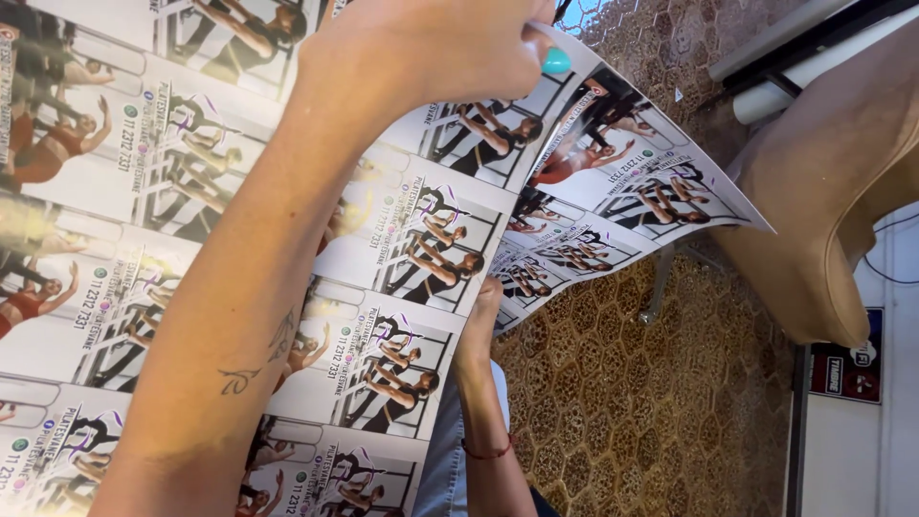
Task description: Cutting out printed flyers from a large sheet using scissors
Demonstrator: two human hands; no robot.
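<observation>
Printed sheet (402, 239) of repeated flyers (glossy, uncut) is pinched at its top edge by the right hand (431, 48); the left hand (479, 325) supports it underneath, its fingers hidden.

Two hands (421, 57), one printed sheet (402, 220)

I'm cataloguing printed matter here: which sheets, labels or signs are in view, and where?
Printed sheet: large glossy white sheet of repeated leaflet panels with exercise photos, filling the left, held up by the left hand and right hand.
Sign: small dark rectangle with red and white marks, low on the white wall, far right.
</observation>
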